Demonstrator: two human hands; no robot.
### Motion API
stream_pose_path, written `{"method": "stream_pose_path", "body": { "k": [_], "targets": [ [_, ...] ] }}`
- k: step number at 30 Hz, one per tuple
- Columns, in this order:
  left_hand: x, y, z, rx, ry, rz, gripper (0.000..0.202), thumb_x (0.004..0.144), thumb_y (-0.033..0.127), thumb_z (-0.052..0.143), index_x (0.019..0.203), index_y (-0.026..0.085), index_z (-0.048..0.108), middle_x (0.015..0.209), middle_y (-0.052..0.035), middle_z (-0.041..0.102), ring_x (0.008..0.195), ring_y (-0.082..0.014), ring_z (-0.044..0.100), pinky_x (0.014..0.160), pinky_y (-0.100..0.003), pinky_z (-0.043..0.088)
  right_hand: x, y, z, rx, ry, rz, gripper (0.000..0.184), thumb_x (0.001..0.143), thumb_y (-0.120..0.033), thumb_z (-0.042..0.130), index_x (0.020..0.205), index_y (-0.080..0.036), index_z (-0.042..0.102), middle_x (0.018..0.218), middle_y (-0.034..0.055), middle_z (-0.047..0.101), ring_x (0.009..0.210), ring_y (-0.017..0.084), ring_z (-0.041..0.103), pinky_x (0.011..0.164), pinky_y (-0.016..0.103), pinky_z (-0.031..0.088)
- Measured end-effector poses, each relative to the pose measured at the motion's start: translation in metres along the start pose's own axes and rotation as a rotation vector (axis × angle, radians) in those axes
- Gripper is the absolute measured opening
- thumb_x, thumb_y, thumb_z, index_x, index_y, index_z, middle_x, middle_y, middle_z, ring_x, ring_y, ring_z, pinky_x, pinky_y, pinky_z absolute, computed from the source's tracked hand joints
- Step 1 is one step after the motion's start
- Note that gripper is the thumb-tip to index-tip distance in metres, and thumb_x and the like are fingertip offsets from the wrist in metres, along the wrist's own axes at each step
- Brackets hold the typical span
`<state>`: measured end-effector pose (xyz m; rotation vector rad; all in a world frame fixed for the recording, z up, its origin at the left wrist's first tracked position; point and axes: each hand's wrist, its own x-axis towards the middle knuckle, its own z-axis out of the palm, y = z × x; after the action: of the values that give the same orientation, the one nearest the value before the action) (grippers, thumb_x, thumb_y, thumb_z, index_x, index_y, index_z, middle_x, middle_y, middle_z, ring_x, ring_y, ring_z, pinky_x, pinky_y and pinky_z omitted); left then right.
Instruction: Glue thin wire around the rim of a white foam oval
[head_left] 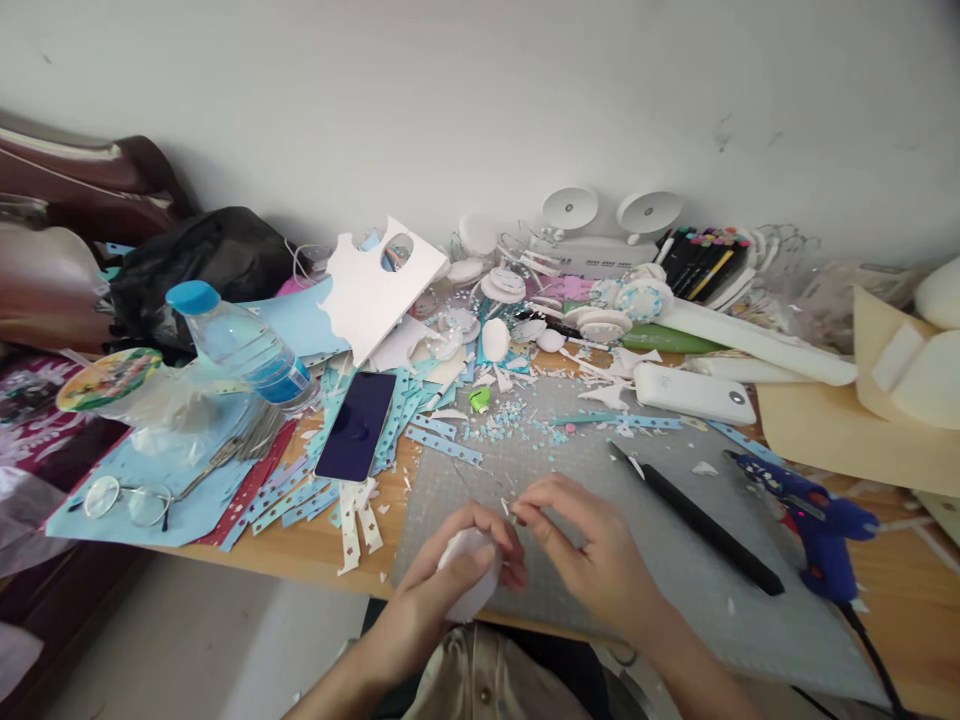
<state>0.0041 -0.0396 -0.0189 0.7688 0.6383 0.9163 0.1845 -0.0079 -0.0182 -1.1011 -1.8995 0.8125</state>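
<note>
My left hand (427,590) grips a round white disc (477,594) at the table's front edge, thumb across its face and fingers curled round it. Just to the right, my right hand (589,540) is closed in a pinch over the grey cutting mat (555,610). A small pale sliver shows at its fingertips, too small to name, with thin wire-like lines close by. Blue and white paper bits (499,425) lie beyond the hands. On the mat to the right rests a black-handled craft knife (705,525).
A blue glue gun (814,515) with a cord lies at right. To the left are a phone (355,426), a tilted water bottle (244,345), eyeglasses (127,500) and punched paper strips (311,500). White discs, a cut foam board (375,285), markers (701,260) and a white power bank (694,393) crowd the back.
</note>
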Motion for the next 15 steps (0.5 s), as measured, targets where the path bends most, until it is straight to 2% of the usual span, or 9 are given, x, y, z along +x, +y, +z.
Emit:
{"method": "stream_pose_path", "body": {
  "k": [4, 7, 9, 11, 13, 15],
  "targets": [
    [0.003, 0.002, -0.009, -0.021, 0.091, 0.042, 0.029, 0.090, 0.039, 0.055, 0.113, 0.022, 0.062, 0.134, -0.0096, 0.052, 0.109, -0.0289, 0.060, 0.094, -0.040, 0.046, -0.001, 0.011, -0.017, -0.048, 0.218, 0.058, 0.015, 0.094, -0.023, 0.053, 0.082, -0.023, 0.061, 0.072, -0.0014, 0.060, 0.066, 0.013, 0.058, 0.064, 0.023, 0.044],
    [0.011, 0.006, -0.020, 0.226, 0.231, 0.048, 0.038, 0.096, 0.048, 0.043, 0.112, 0.022, 0.065, 0.128, -0.0084, 0.058, 0.111, -0.0285, 0.058, 0.095, -0.039, 0.045, -0.005, 0.014, -0.037, -0.051, 0.315, 0.085, 0.015, 0.094, -0.024, 0.052, 0.085, -0.025, 0.064, 0.070, -0.0020, 0.058, 0.063, 0.013, 0.056, 0.060, 0.021, 0.044],
    [0.021, 0.008, -0.028, 0.470, 0.285, 0.056, 0.040, 0.097, 0.048, 0.040, 0.110, 0.023, 0.068, 0.123, -0.0062, 0.062, 0.114, -0.0275, 0.055, 0.098, -0.038, 0.041, -0.009, 0.009, -0.048, -0.031, 0.294, 0.094, 0.016, 0.094, -0.026, 0.052, 0.085, -0.026, 0.064, 0.068, -0.0022, 0.057, 0.061, 0.013, 0.055, 0.056, 0.021, 0.043],
    [0.033, 0.007, -0.035, 0.661, 0.281, 0.065, 0.035, 0.097, 0.044, 0.043, 0.114, 0.025, 0.068, 0.122, -0.0050, 0.063, 0.117, -0.0267, 0.053, 0.100, -0.037, 0.039, -0.013, 0.002, -0.056, -0.007, 0.224, 0.087, 0.018, 0.095, -0.028, 0.051, 0.083, -0.026, 0.064, 0.066, -0.0021, 0.055, 0.058, 0.012, 0.053, 0.053, 0.021, 0.042],
    [0.044, 0.005, -0.042, 0.786, 0.260, 0.073, 0.034, 0.095, 0.039, 0.047, 0.121, 0.023, 0.063, 0.118, -0.0074, 0.065, 0.109, -0.0260, 0.057, 0.094, -0.038, 0.043, -0.015, -0.005, -0.060, -0.001, 0.143, 0.079, 0.021, 0.095, -0.030, 0.049, 0.081, -0.026, 0.064, 0.067, -0.0013, 0.056, 0.056, 0.012, 0.051, 0.051, 0.021, 0.041],
    [0.051, 0.004, -0.047, 0.911, 0.276, 0.145, 0.036, 0.093, 0.035, 0.052, 0.126, 0.019, 0.058, 0.112, -0.0101, 0.066, 0.101, -0.0257, 0.060, 0.089, -0.039, 0.045, -0.016, -0.012, -0.061, -0.012, 0.066, 0.081, 0.023, 0.096, -0.030, 0.047, 0.079, -0.025, 0.063, 0.066, -0.0009, 0.056, 0.054, 0.012, 0.050, 0.050, 0.021, 0.040]
  ]
}}
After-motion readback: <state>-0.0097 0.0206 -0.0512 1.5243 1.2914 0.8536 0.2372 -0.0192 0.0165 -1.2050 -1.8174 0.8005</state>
